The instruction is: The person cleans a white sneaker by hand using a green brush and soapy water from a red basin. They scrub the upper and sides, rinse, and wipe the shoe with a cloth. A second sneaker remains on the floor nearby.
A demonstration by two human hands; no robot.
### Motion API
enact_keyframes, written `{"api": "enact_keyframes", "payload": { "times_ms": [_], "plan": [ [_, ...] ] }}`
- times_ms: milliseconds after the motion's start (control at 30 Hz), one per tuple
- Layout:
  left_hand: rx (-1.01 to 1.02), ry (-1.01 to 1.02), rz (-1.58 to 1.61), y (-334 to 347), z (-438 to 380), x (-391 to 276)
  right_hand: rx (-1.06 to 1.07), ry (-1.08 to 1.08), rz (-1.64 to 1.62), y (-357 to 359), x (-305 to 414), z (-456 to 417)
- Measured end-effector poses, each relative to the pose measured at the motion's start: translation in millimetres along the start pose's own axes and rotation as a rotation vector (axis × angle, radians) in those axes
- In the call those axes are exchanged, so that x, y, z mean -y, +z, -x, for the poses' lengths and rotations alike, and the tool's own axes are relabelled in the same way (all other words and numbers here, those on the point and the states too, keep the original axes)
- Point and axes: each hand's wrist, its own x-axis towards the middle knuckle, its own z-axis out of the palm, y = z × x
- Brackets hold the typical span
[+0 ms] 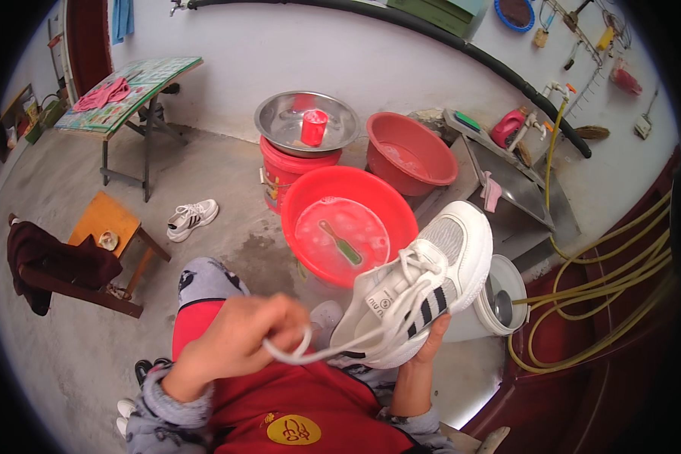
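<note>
A white sneaker with black side stripes is held up before me, its toe pointing to the upper right. My right hand supports it from below at the sole. Pinched in my left hand is the end of a white shoelace, which runs taut-looking back to the shoe's tongue. Beyond the shoe stands a red plastic basin of soapy water, and a green scrub brush lies in it. The other white sneaker rests on the concrete floor at the left.
Behind the basin are a steel bowl on a red bucket and a darker red basin. A white bucket and yellow hose lie right, near a metal sink. A wooden chair and folding table stand left.
</note>
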Motion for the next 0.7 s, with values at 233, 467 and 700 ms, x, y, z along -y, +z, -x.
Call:
{"api": "enact_keyframes", "payload": {
  "times_ms": [233, 467, 700],
  "plan": [
    [0.621, 0.288, 0.204, -34.4, 7.8, -18.7, 0.133, 0.057, -0.173, -11.0, 1.7, 2.7],
    [-0.101, 0.323, -0.173, 23.1, -38.4, -22.5, 0.183, -0.002, 0.015, 14.4, 0.2, 10.1],
    [-0.28, 0.4, -0.368, 45.4, -53.4, -8.5, 0.154, 0.096, -0.006, 19.0, -0.7, 16.1]
  ]
}}
